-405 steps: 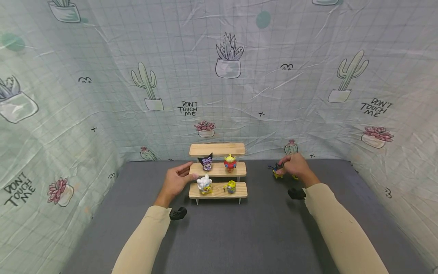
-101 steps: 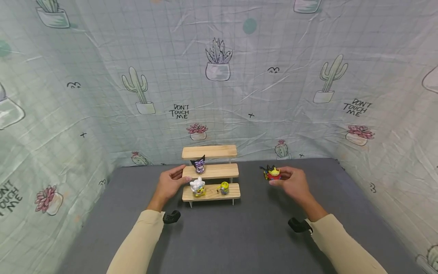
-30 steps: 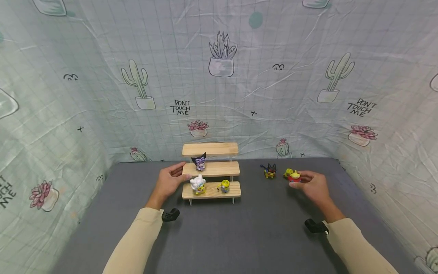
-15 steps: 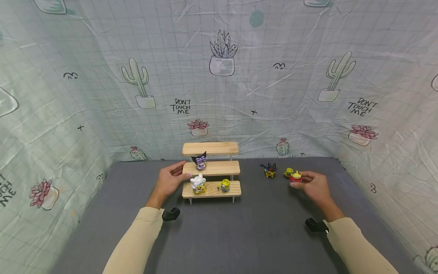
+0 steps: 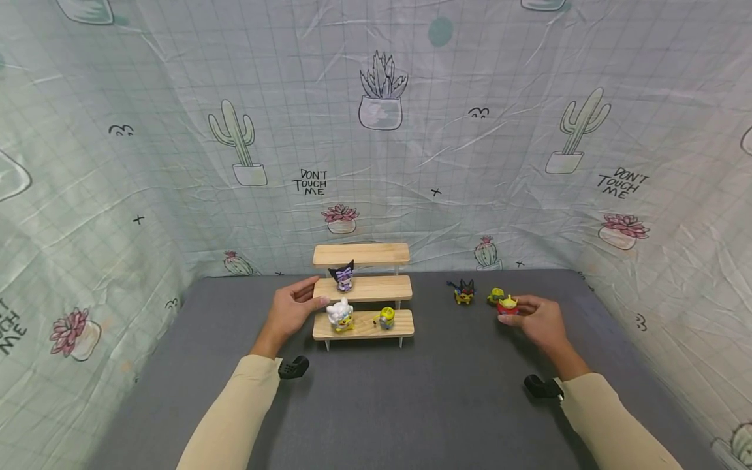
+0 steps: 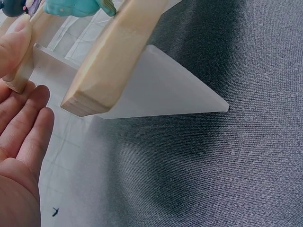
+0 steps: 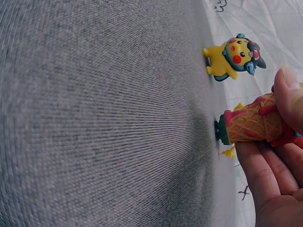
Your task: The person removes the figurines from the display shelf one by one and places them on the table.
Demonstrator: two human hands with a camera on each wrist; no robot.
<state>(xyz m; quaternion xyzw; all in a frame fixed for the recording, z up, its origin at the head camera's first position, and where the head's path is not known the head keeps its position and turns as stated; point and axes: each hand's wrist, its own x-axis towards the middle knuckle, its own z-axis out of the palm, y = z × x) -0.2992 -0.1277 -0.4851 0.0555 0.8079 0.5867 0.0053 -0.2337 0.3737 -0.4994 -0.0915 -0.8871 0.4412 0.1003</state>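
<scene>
1. Clamped the alien (image 7: 255, 122) between thumb and fingers of the right hand (image 5: 543, 321), over at the right of the table (image 5: 364, 411), yellow head up, close beside the yellow-green figure (image 5: 495, 296).
2. Could not tell, even from the right wrist view, resting from hovering at its base.
3. Gripped the stand (image 5: 361, 253) with the left hand (image 5: 290, 315), thumb and fingertips about the left end of the middle tier (image 5: 378, 288); seemed meant for steadying rather than lifting.
4. Counted three figures on the stand: the purple figure (image 5: 343, 279) toward the left of the middle tier, the white figure (image 5: 339, 314) toward the left of the bottom tier (image 5: 363, 326), and the goggled figure (image 5: 386, 318) toward its right.
5. Counted two more standing on the table right of the stand: the black-eared figure (image 5: 464, 295) nearer to it, the yellow-green figure farther off.
6. Judged the work about halfway along: three figures on the stand, two down on the table, and the alien in hand, well apart from the stand.
7. Judged letting go of the alien not yet done; could not tell which way the sharing-out ran between stand and table.
</scene>
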